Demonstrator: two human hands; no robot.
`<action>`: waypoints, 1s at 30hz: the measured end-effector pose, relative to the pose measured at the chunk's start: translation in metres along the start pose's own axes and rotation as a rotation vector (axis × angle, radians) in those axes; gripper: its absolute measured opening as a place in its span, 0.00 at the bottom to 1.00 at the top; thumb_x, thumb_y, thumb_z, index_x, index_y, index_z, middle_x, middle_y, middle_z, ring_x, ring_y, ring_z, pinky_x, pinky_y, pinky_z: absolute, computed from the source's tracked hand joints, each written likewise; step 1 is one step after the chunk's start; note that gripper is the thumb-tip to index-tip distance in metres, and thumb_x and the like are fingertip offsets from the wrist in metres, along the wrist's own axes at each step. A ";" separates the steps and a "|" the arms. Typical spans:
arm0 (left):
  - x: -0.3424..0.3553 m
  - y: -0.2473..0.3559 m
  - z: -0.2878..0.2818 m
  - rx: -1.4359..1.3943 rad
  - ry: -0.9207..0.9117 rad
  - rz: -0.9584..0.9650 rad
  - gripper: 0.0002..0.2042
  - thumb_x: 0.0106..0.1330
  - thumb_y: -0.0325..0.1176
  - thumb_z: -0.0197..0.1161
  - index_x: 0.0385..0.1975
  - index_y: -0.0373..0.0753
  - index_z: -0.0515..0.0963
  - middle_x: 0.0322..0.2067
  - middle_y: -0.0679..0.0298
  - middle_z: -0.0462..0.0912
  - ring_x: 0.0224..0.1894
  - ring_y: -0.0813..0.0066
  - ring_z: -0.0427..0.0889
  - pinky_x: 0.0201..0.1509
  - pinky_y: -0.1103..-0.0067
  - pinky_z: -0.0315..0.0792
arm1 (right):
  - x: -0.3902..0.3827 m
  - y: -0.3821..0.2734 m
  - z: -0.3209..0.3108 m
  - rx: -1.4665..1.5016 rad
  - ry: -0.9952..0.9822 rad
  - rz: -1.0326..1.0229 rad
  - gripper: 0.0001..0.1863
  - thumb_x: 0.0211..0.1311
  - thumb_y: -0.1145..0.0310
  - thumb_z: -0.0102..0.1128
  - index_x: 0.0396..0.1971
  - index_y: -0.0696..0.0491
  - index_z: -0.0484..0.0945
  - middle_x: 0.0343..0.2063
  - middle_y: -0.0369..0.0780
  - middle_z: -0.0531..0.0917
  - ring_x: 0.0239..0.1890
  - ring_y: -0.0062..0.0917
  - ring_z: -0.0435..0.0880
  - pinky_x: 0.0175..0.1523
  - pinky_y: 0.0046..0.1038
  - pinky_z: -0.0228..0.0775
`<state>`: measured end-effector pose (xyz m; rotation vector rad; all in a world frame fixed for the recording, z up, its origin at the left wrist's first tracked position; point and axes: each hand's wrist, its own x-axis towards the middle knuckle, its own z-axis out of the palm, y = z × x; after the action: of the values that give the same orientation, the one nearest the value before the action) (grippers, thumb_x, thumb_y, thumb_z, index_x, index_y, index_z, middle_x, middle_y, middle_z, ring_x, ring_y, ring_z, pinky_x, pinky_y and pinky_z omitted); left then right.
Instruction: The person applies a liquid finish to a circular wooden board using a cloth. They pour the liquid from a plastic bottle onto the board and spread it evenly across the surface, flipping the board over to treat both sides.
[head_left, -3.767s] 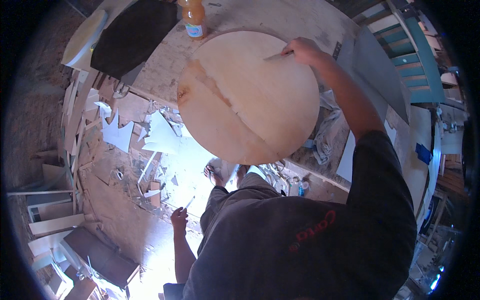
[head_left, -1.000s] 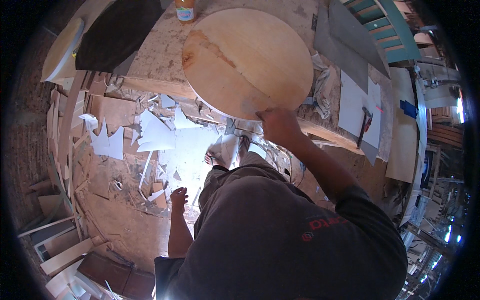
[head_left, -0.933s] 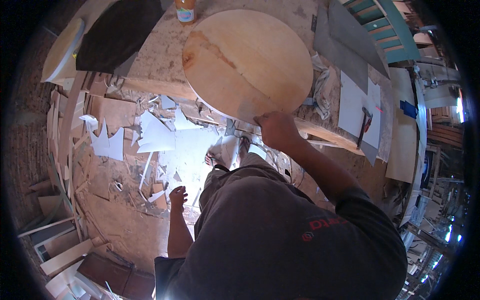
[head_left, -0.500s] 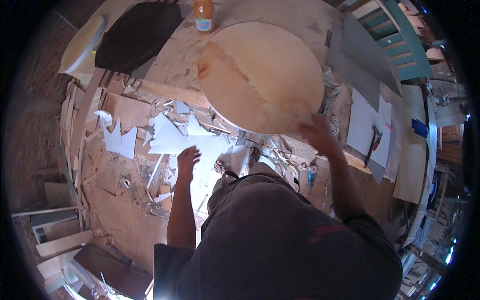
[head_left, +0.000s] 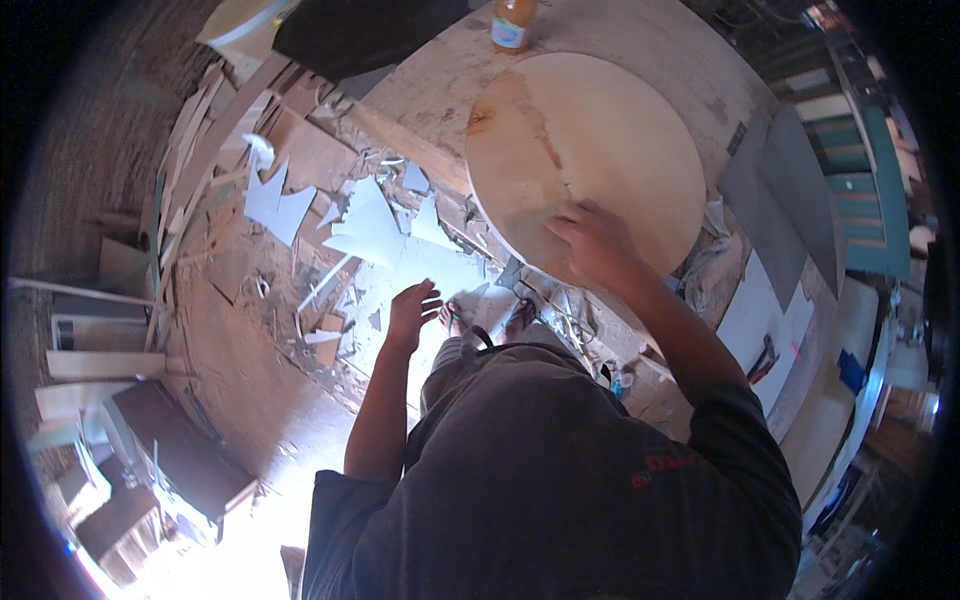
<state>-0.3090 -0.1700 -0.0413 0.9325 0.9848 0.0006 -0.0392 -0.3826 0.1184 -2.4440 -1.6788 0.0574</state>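
Note:
A round wooden board [head_left: 630, 150] lies on the workbench, pale over most of its face, with a browner patch at its left and a ragged line between the two tones. My right hand [head_left: 598, 242] is over the lower part of this disc, fingers stretched left and seemingly resting on its surface. I make out no tool in it. My left hand [head_left: 410, 312] hangs free, lower left of the board, with its fingers loosely apart and nothing in them. Beyond the disc stands a jar [head_left: 510, 26] of orange-brown contents.
The worn workbench [head_left: 420, 110] carries a dark sheet [head_left: 350, 35] at left and grey sheets [head_left: 780, 200] at right. A red-and-black handled tool [head_left: 763, 358] lies on a white sheet [head_left: 745, 310]. Jagged white offcuts [head_left: 370, 225] litter the floor by my feet. Wood strips [head_left: 205, 140] lean at left.
My right hand has moved from the board's near right edge in over its face. The left hand stays free. The whole view has shifted, putting the bench farther right.

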 end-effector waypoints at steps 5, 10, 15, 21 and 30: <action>-0.021 -0.041 -0.043 -0.011 0.231 -0.088 0.21 0.66 0.45 0.65 0.48 0.33 0.77 0.39 0.59 0.83 0.39 0.69 0.83 0.40 0.75 0.74 | 0.029 0.019 -0.039 -0.079 -0.239 -0.005 0.21 0.52 0.74 0.57 0.48 0.41 0.84 0.42 0.33 0.83 0.49 0.30 0.80 0.50 0.36 0.78; -0.016 -0.045 -0.034 0.048 0.191 -0.070 0.20 0.67 0.44 0.64 0.49 0.34 0.78 0.39 0.60 0.83 0.39 0.71 0.83 0.39 0.77 0.74 | 0.107 0.034 0.015 -0.095 -0.054 0.015 0.22 0.51 0.75 0.58 0.47 0.41 0.84 0.44 0.32 0.83 0.52 0.30 0.79 0.50 0.35 0.78; -0.010 -0.029 -0.018 0.028 0.152 -0.018 0.20 0.67 0.43 0.64 0.50 0.34 0.77 0.40 0.61 0.83 0.40 0.72 0.82 0.40 0.76 0.74 | 0.067 0.010 0.004 -0.049 -0.201 -0.103 0.22 0.47 0.77 0.60 0.43 0.41 0.86 0.43 0.30 0.84 0.50 0.30 0.79 0.50 0.33 0.77; -0.004 -0.021 -0.008 0.051 0.070 0.008 0.21 0.68 0.43 0.63 0.52 0.34 0.77 0.42 0.60 0.83 0.41 0.71 0.83 0.41 0.76 0.74 | 0.007 0.059 -0.015 -0.055 -0.221 -0.307 0.17 0.42 0.76 0.64 0.35 0.43 0.87 0.38 0.29 0.84 0.47 0.28 0.79 0.47 0.33 0.76; 0.005 -0.016 0.009 0.051 0.060 -0.007 0.22 0.67 0.44 0.65 0.52 0.34 0.75 0.44 0.59 0.83 0.43 0.68 0.83 0.43 0.73 0.75 | -0.084 0.147 -0.048 0.007 -0.279 -0.269 0.18 0.37 0.77 0.67 0.34 0.45 0.86 0.41 0.30 0.85 0.49 0.31 0.80 0.50 0.33 0.76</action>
<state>-0.3060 -0.1846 -0.0537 0.9800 1.0482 -0.0021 0.0720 -0.5179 0.1354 -2.2655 -2.1034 0.3831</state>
